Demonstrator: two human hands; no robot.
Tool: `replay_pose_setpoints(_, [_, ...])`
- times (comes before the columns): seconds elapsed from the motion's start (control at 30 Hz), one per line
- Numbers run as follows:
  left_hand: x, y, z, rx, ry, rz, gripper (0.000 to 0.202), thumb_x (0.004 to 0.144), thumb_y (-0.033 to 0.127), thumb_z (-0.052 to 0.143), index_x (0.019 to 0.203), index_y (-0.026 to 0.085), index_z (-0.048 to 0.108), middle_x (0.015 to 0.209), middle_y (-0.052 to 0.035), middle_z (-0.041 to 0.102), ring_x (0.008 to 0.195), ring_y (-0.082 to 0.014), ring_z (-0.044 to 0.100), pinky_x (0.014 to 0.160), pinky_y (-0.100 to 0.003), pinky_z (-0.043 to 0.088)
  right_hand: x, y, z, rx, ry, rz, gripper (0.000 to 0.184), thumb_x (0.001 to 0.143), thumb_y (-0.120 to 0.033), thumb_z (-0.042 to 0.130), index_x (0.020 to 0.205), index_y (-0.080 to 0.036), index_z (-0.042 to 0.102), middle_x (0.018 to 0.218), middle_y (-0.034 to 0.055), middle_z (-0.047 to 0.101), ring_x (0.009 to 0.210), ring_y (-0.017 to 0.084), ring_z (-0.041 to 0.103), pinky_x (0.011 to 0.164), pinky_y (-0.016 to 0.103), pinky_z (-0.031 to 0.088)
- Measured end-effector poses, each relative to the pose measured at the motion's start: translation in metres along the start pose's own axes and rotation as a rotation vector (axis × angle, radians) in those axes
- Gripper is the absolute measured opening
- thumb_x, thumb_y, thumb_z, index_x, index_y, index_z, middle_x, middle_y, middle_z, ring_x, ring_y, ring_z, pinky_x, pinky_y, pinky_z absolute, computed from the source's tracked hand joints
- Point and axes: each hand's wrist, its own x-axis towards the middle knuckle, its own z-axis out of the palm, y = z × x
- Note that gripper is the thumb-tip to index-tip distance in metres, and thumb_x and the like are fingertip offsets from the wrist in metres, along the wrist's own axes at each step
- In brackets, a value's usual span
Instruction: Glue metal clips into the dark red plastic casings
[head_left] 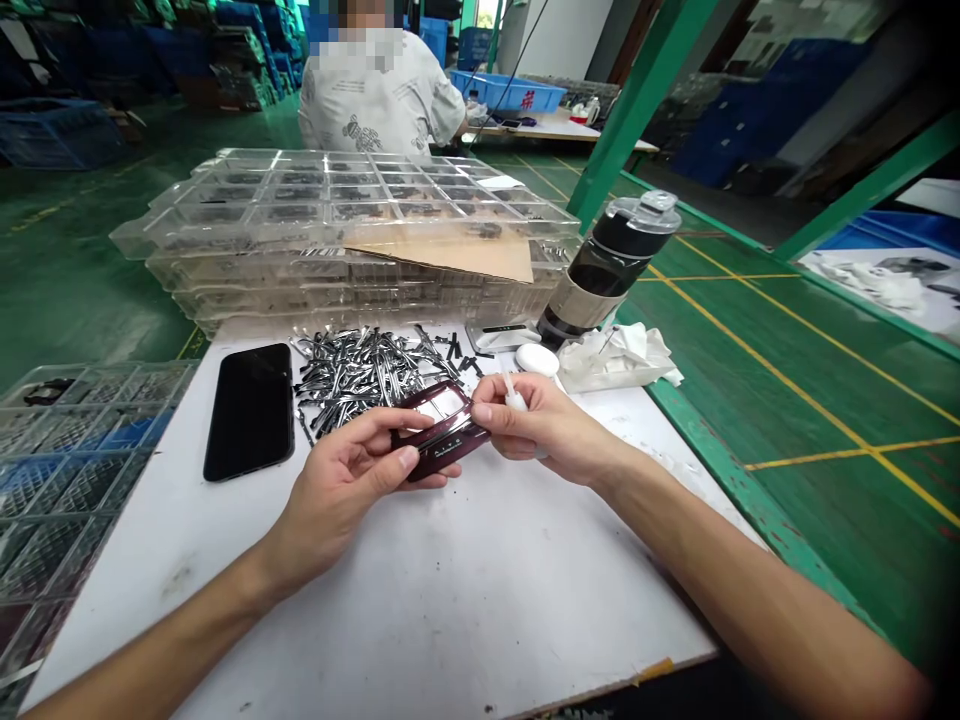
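Observation:
My left hand (352,480) grips a small dark red rectangular frame part (442,430) from below, thumb on its near edge. My right hand (536,425) pinches the part's right end and also holds a small white piece (514,398) between its fingers. Both hands hover over the white table (420,600). Just behind them lies a pile of several thin shiny metal clips (360,375).
A black phone (250,410) lies left of the pile. Stacked clear compartment trays (337,230) with a cardboard sheet (457,255) stand behind. A dark bottle (607,270), a white round lid (537,358) and a crumpled cloth (615,360) sit at right. Another person (379,95) sits beyond.

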Motion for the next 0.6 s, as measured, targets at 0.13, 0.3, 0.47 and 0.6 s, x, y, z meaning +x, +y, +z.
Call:
replay_pose_setpoints(0.13, [-0.001, -0.0005, 0.0028, -0.009, 0.004, 0.003, 0.021, 0.097, 0.024, 0.064, 0.118, 0.021, 0.066, 0.108, -0.0054, 0.078, 0.101, -0.0258, 0.076, 0.094, -0.041, 0.063, -0.0009, -0.0021, 0.0009, 0.06, -0.035, 0.048, 0.027, 0.087, -0.033, 0.077, 0.082, -0.018, 0.055, 0.057, -0.0084, 0.043, 0.045, 0.004, 0.028, 0.044, 0.021, 0.016])
replay_pose_setpoints(0.3, [-0.0011, -0.0025, 0.0061, 0.028, 0.059, 0.001, 0.021, 0.096, 0.026, 0.066, 0.116, 0.019, 0.066, 0.11, -0.0062, 0.077, 0.102, -0.0257, 0.076, 0.096, -0.042, 0.063, -0.0008, -0.0015, 0.0052, 0.097, 0.019, 0.088, 0.017, 0.085, -0.022, 0.071, 0.082, -0.019, 0.055, 0.058, -0.008, 0.043, 0.045, 0.005, 0.03, 0.044, 0.022, 0.016])
replay_pose_setpoints(0.47, [0.0013, -0.0038, 0.0051, 0.022, 0.082, 0.002, 0.02, 0.096, 0.026, 0.066, 0.115, 0.02, 0.066, 0.11, -0.0051, 0.076, 0.1, -0.0243, 0.076, 0.094, -0.04, 0.063, 0.0007, 0.001, 0.0031, 0.066, 0.024, 0.059, 0.018, 0.084, -0.026, 0.073, 0.083, -0.018, 0.057, 0.059, -0.0073, 0.044, 0.046, 0.005, 0.031, 0.045, 0.021, 0.018])
replay_pose_setpoints(0.6, [0.0005, -0.0031, 0.0036, -0.003, 0.049, -0.002, 0.02, 0.098, 0.025, 0.063, 0.117, 0.021, 0.065, 0.109, -0.0043, 0.077, 0.101, -0.023, 0.076, 0.095, -0.037, 0.063, 0.0012, 0.0015, -0.001, 0.035, 0.003, 0.021, 0.027, 0.083, -0.034, 0.079, 0.085, -0.017, 0.058, 0.059, -0.0073, 0.044, 0.046, 0.004, 0.03, 0.045, 0.021, 0.017])
